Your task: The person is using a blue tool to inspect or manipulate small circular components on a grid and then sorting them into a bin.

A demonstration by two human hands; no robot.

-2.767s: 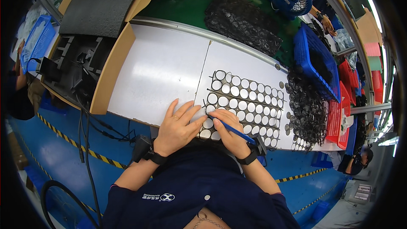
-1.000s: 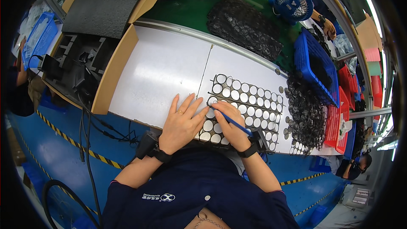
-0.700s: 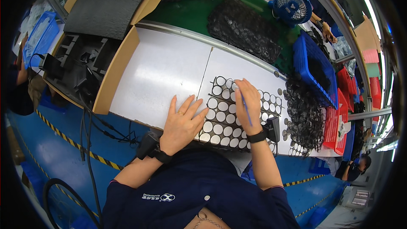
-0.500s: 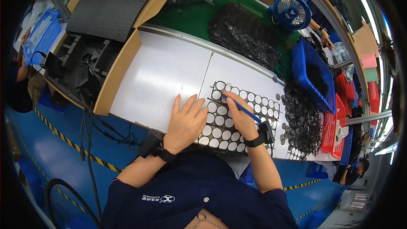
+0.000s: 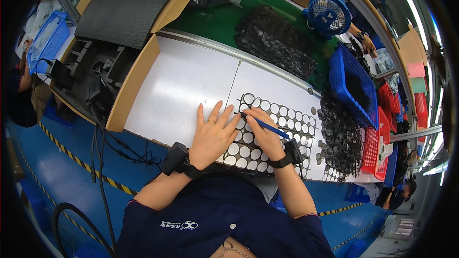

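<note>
Several dark strips studded with rows of white round discs [image 5: 290, 113] lie side by side on the white tabletop. My left hand [image 5: 210, 136] rests flat at their left edge, fingers spread and holding nothing. Pinched in my right hand [image 5: 266, 138] is a slim blue pen-like tool [image 5: 275, 129], slanting down to the left. Its dark tip touches or hovers over the strips' left end, close to my left fingertips; I cannot tell which. My right hand covers some of the discs. Both wrists carry black strapped devices.
At the right lies a heap of black ring-like pieces [image 5: 340, 136], beside a blue basket [image 5: 353, 79] and a red basket [image 5: 375, 155]. A blue fan [image 5: 329, 13] stands at the back. An open cardboard box [image 5: 136, 83] with black foam stands left. Another person's hand [image 5: 367, 45] shows far right.
My right hand has moved a little left and toward me, the tool's tip shifting to the strips' left end. The left hand stays nearly in place.
</note>
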